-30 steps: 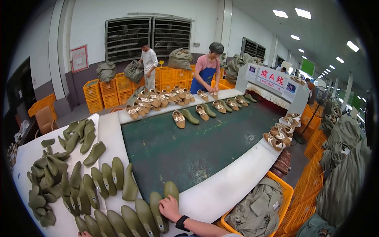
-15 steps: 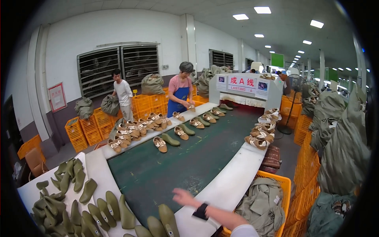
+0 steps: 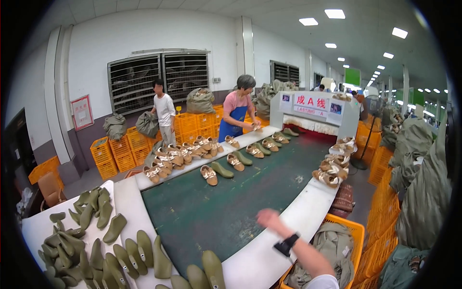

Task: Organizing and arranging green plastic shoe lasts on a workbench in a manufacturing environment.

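My right hand (image 3: pixel 269 218) reaches over the right edge of the green conveyor belt (image 3: pixel 192 212), a dark watch on its wrist. Motion blurs its fingers, and I see nothing held in it. My left hand is out of view. Ahead on the belt lie brown shoes with pale laces, such as one shoe (image 3: pixel 209 175) beside an olive-green shoe last (image 3: pixel 223 169). More brown shoes (image 3: pixel 331 168) are grouped on the white right-hand ledge beyond my hand. Nearer me, olive lasts (image 3: pixel 161 257) stand in a row at the belt's near end.
A white table (image 3: pixel 33 231) at left carries a heap of lasts. Brown shoes (image 3: pixel 168 159) crowd the left ledge, where a co-worker in a blue apron (image 3: pixel 236 123) handles a shoe. An orange crate (image 3: pixel 357 236) holding grey-green cloth stands under my right forearm. A white machine housing (image 3: pixel 276 108) spans the far end.
My right hand has moved right and forward, from over the belt toward the right ledge. The whole view has turned slightly left.
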A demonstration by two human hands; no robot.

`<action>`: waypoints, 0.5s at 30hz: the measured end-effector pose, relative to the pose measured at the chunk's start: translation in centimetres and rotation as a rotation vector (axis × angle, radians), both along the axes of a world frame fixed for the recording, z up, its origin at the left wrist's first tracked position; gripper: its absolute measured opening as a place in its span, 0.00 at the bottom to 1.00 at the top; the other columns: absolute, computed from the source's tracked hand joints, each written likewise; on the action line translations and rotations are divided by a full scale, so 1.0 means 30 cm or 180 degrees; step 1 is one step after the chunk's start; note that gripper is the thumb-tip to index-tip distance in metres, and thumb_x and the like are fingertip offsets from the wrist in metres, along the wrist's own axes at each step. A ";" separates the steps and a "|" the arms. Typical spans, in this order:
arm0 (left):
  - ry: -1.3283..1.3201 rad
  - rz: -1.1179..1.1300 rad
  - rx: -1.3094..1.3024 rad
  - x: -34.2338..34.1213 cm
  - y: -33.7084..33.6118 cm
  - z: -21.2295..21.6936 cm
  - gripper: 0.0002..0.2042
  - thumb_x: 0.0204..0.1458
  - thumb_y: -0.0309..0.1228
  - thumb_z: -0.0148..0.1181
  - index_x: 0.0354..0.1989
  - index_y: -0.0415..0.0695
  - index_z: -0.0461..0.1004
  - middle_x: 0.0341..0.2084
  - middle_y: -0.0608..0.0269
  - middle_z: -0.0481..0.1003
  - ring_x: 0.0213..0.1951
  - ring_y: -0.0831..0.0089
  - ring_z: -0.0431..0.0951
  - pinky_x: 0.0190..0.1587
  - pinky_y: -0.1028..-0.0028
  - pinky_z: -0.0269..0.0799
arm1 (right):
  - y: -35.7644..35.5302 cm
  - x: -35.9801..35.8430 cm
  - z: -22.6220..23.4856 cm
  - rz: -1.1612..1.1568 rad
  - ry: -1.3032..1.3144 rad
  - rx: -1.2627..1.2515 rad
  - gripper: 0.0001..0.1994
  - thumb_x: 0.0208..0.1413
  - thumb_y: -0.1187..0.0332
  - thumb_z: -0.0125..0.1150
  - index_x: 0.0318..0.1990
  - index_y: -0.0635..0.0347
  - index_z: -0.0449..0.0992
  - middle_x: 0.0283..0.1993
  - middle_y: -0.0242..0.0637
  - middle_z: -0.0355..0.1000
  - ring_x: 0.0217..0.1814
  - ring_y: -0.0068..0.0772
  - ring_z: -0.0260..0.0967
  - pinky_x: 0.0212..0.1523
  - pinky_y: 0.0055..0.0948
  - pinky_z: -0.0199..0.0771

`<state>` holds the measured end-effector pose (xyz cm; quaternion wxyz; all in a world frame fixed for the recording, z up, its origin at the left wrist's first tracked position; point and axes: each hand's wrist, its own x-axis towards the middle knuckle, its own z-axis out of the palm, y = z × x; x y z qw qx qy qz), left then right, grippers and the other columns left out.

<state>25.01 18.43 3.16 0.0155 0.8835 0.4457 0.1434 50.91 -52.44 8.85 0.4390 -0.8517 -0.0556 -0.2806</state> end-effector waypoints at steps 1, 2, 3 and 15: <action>0.0509 -0.0516 0.0395 -0.001 0.083 -0.097 0.20 0.55 0.37 0.36 0.33 0.35 0.75 0.34 0.45 0.74 0.40 0.52 0.73 0.45 0.61 0.66 | 0.179 -0.058 -0.139 0.0448 0.1176 0.0802 0.08 0.48 0.67 0.60 0.35 0.58 0.78 0.36 0.37 0.75 0.38 0.35 0.72 0.43 0.31 0.72; 0.0524 -0.0431 0.0363 -0.002 0.092 -0.111 0.21 0.56 0.37 0.36 0.33 0.35 0.75 0.35 0.44 0.74 0.40 0.52 0.73 0.45 0.61 0.67 | 0.363 -0.144 -0.172 0.0667 0.1263 0.0093 0.11 0.49 0.65 0.60 0.40 0.58 0.77 0.39 0.39 0.75 0.39 0.34 0.72 0.43 0.31 0.72; 0.0504 -0.0400 0.0321 0.009 0.083 -0.115 0.21 0.56 0.38 0.36 0.32 0.35 0.75 0.35 0.43 0.74 0.39 0.51 0.73 0.44 0.61 0.67 | 0.498 -0.225 -0.220 0.0995 0.1153 0.0287 0.15 0.51 0.63 0.59 0.45 0.58 0.74 0.41 0.41 0.74 0.42 0.36 0.72 0.44 0.33 0.71; 0.0224 0.0825 0.0811 0.006 0.198 -0.260 0.16 0.53 0.37 0.40 0.28 0.43 0.75 0.32 0.53 0.76 0.37 0.59 0.74 0.39 0.62 0.70 | 0.951 -0.338 -0.355 0.0689 0.0431 -0.1076 0.08 0.48 0.63 0.54 0.33 0.51 0.76 0.40 0.31 0.68 0.55 0.47 0.57 0.50 0.47 0.62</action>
